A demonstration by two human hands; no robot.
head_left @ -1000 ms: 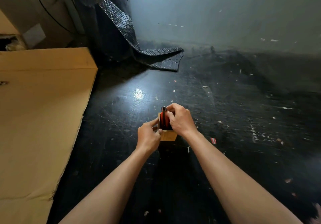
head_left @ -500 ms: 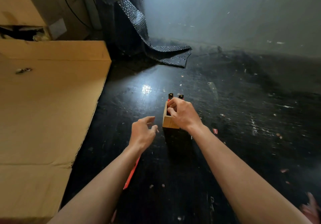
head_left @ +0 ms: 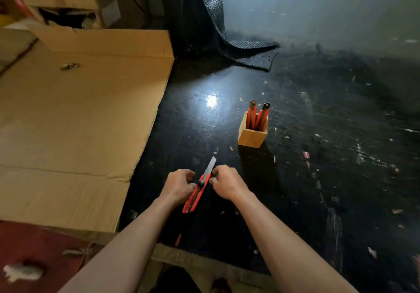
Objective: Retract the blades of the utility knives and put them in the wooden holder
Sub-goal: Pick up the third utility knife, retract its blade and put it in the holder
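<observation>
Red knife [head_left: 197,194] (blade still out) now sits gripped between left hand [head_left: 179,186] and right hand [head_left: 227,184]; holder [head_left: 252,133], beyond, released with two stowed.

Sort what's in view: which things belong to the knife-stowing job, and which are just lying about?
Job: utility knife with blade out, held by left hand and right hand; wooden holder; two stowed knives.
Lying about: cardboard sheet; bubble wrap; paper scraps; black table.

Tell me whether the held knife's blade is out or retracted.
Out: bare metal blade sticks past the red knife body, between both hands.
</observation>
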